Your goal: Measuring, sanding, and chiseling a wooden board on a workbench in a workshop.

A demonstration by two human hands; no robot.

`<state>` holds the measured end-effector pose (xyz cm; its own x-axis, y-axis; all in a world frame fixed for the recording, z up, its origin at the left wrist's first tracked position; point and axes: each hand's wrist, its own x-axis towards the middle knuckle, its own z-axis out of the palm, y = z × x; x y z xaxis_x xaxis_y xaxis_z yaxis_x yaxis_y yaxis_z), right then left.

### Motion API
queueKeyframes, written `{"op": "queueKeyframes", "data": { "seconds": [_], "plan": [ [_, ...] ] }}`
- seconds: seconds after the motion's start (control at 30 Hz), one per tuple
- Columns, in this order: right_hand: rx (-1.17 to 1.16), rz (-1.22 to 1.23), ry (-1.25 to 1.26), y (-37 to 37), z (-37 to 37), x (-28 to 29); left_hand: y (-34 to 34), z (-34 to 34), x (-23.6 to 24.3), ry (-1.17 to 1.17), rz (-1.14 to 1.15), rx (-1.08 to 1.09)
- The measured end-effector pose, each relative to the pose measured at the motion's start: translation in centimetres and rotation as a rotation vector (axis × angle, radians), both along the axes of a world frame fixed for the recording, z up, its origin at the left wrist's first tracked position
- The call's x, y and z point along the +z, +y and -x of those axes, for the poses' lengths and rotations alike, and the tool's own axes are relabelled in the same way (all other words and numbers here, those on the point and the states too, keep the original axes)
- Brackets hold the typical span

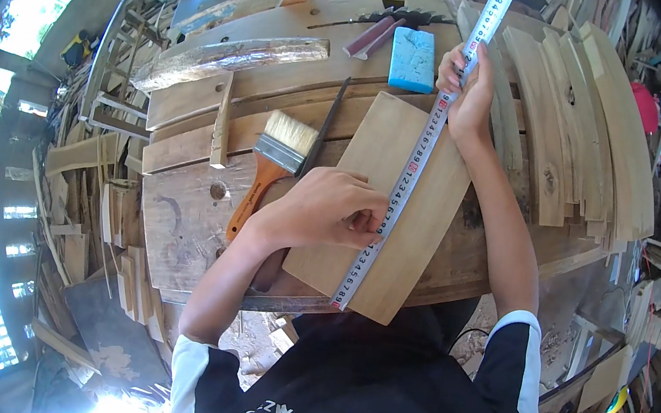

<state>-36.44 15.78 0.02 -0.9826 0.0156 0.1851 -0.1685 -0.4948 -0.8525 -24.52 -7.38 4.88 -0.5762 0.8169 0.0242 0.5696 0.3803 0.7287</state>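
A flat, light-brown wooden board (416, 241) lies at a slant on the workbench. Across it runs the white steel blade of a tape measure (404, 184), from the board's near edge up past its far end. My right hand (468, 88) is wrapped round the blade beyond the board's far edge. With curled fingers, my left hand (334, 211) pinches the blade's left edge over the board's lower half. To the left of that hand lies a wide paintbrush (255, 190) with an orange handle and pale bristles. A thin dark tool (327, 125) rests beside the brush.
Beyond the board are a blue block (413, 59), two dark red strips (372, 37) and a dark toothed blade (409, 16). A rough wood piece (233, 61) and a small wooden stick (221, 125) lie left on the workbench (183, 214). Stacked planks (555, 134) stand right.
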Motion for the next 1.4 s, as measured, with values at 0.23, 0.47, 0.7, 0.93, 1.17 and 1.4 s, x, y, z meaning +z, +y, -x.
{"op": "queueKeyframes", "data": {
  "seconds": [0.23, 0.47, 0.7, 0.93, 1.17, 1.4],
  "plan": [
    [-0.014, -0.016, 0.002, 0.2, 0.3, 0.2, 0.3, 0.4, 0.1, 0.001, 0.008, -0.007],
    [-0.096, 0.143, -0.009, 0.1, -0.4, 1.9, 0.1, 0.6, 0.2, 0.016, -0.034, -0.024],
    [0.285, 0.545, -0.002, 1.3, -2.7, 4.6, -0.1, 0.0, 1.0, -0.198, -0.214, 0.211],
    [0.457, 0.391, -0.115, -3.4, -5.0, 4.1, 0.1, 0.0, -1.2, -0.311, -0.528, 0.377],
    [0.325, 0.000, -0.001, -2.7, -4.5, 3.9, -0.2, 0.4, 0.1, -0.198, -0.399, 0.282],
    [-0.259, 0.102, -0.054, 2.9, -1.4, 3.8, -0.4, 0.0, 1.5, -0.200, -0.178, 0.138]
  ]
}}
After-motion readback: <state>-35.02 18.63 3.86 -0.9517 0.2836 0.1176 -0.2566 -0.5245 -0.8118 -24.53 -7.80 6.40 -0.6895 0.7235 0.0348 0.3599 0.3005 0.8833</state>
